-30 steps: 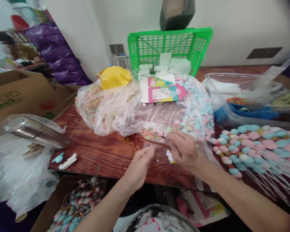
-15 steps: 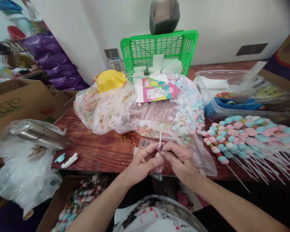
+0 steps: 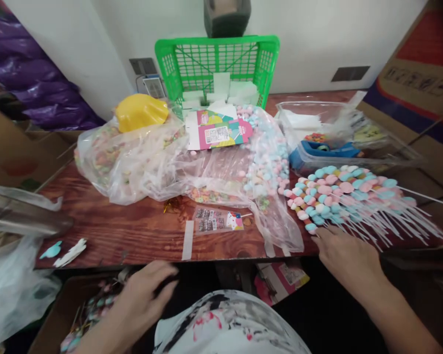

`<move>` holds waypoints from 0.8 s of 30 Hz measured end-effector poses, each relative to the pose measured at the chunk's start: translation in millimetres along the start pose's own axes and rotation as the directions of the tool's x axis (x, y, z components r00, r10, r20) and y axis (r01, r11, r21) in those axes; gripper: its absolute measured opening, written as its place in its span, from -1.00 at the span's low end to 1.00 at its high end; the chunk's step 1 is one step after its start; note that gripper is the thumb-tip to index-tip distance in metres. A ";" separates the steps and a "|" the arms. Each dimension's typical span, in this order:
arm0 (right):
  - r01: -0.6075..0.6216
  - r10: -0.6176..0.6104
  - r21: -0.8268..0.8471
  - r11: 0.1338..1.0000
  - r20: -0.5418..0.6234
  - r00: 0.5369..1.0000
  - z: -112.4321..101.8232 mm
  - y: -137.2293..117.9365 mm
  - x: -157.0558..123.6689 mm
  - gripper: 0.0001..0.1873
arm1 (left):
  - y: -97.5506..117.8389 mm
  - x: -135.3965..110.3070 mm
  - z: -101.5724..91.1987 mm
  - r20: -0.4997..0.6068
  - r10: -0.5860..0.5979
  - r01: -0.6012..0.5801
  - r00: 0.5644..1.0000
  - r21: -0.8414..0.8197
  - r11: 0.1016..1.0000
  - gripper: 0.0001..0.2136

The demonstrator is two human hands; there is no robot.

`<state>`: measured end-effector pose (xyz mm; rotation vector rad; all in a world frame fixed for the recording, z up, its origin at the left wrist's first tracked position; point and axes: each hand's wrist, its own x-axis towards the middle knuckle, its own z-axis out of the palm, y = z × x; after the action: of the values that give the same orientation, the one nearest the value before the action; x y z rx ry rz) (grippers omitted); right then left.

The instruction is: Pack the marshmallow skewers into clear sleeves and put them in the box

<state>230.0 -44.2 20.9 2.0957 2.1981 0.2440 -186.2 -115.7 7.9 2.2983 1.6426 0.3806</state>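
Observation:
My right hand (image 3: pixel 349 258) is at the near left end of a pile of marshmallow skewers (image 3: pixel 339 189), pink, blue and white on white sticks. Its fingers close around the stick end of the nearest marshmallow skewer (image 3: pixel 310 227); the fingertips are partly hidden. Over the table's front edge, my left hand (image 3: pixel 147 295) hovers with thumb and fingers apart, holding nothing. Below it stands a cardboard box (image 3: pixel 55 314) with several marshmallow skewers inside. A clear printed wrapper (image 3: pixel 216 220) lies flat on the table between the hands.
Clear bags of small candies (image 3: pixel 140 172) and marshmallows (image 3: pixel 269 152) cover the middle, with a printed carton (image 3: pixel 217 132) on top. Behind is a green basket (image 3: pixel 217 42). A clear tub (image 3: pixel 384 160) holds a blue tape dispenser (image 3: pixel 328 150). At left lies a steel flask (image 3: pixel 25 216).
My hands have parted, and the skewer they held together is gone from them. The left moved left, the right went to the skewer pile. The view has shifted right.

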 end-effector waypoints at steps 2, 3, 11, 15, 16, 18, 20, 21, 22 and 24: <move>-0.035 0.037 -0.029 0.999 0.082 0.996 10.5 4.9 4.4 -0.80 | 37.7 56.2 7.8 -0.081 0.162 -0.156 0.983 0.074 0.985 -0.78; -0.036 0.039 -0.032 0.999 0.108 0.993 13.9 4.1 6.1 -0.80 | 53.3 83.3 12.3 -0.040 0.217 -0.210 0.975 0.138 0.968 -0.79; -0.141 0.140 -0.012 0.990 0.255 0.957 16.1 11.3 12.5 -0.79 | 80.4 157.7 44.5 0.230 0.167 -0.249 0.959 0.398 0.883 -0.77; -0.138 0.135 0.002 0.990 0.204 0.970 7.1 12.6 9.7 -0.79 | 65.4 153.5 47.4 0.114 0.180 -0.210 0.977 0.374 0.903 -0.69; -0.139 0.137 -0.001 0.990 0.168 0.976 2.8 12.4 7.4 -0.80 | 61.1 153.2 47.5 0.091 0.202 -0.221 0.975 0.343 0.913 -0.67; -0.129 0.130 -0.020 0.991 0.057 0.990 -7.9 14.1 0.5 -0.82 | 52.8 153.5 47.8 0.036 0.241 -0.242 0.970 0.278 0.930 -0.65; -0.100 0.095 -0.046 0.994 -0.095 0.991 -19.8 19.4 -8.5 -0.83 | 45.6 154.6 48.7 -0.038 0.276 -0.261 0.961 0.219 0.940 -0.67; -0.079 0.069 -0.054 0.995 -0.172 0.983 -25.6 23.1 -13.3 -0.83 | 42.8 155.2 49.5 -0.077 0.289 -0.270 0.954 0.195 0.943 -0.70; -0.055 0.042 -0.049 0.997 -0.237 0.971 -31.2 27.2 -17.8 -0.83 | 40.6 155.5 50.5 -0.113 0.299 -0.276 0.948 0.178 0.944 -0.74; 0.023 -0.004 0.047 0.999 -0.361 0.932 -40.1 34.4 -25.2 -0.86 | 38.5 154.7 52.6 -0.154 0.307 -0.283 0.939 0.159 0.946 -0.78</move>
<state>257.9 -69.9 65.5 2.2101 2.4347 0.6269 -84.2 14.8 -18.8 2.6938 1.4349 0.5710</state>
